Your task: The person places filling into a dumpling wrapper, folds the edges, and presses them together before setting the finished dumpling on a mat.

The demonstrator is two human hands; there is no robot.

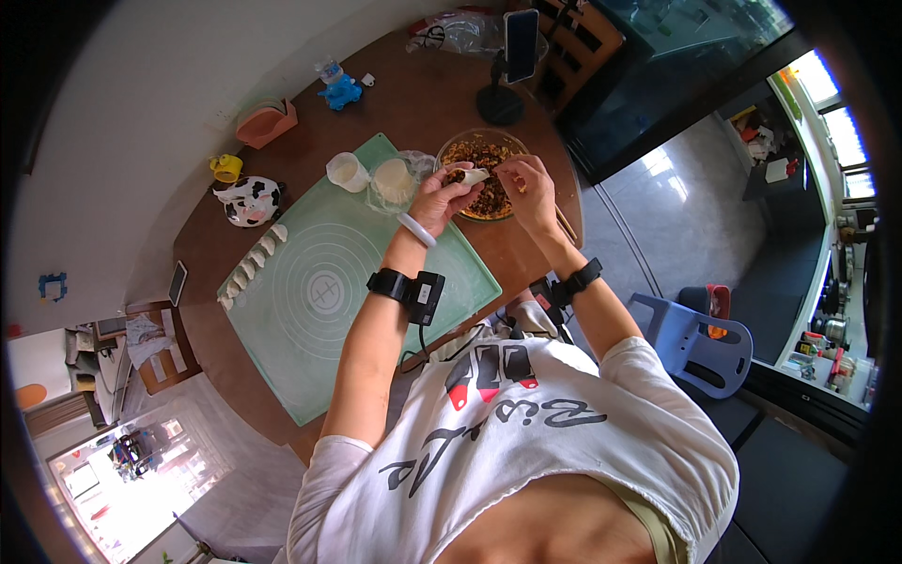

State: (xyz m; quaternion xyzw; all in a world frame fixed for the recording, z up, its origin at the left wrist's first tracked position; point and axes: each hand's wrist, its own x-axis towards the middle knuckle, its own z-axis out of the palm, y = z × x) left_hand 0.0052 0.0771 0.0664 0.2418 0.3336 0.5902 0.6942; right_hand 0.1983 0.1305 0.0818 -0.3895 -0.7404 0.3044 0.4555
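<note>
My left hand point(445, 192) holds a dough wrapper point(471, 176) with dark filling on it, over the left part of a glass bowl of chopped filling point(486, 206). Just right of the wrapper is my right hand point(527, 185), its fingers bent close together above the bowl; whether they pinch something is unclear. Left of the bowl, a plastic bag with round wrappers point(393, 180) and a tub of white powder point(347, 173) stand at the upper edge of a green silicone mat point(373, 282). Several folded dumplings point(255, 259) line the mat's left edge.
Chopsticks point(566, 224) lie right of the bowl. A phone on a stand point(520, 46) rises behind it. Along the wall side are a cow-patterned container point(251, 201), a yellow cup point(226, 168), a pink holder point(268, 125) and a blue toy figure point(340, 92). A blue plastic chair point(694, 342) is at right.
</note>
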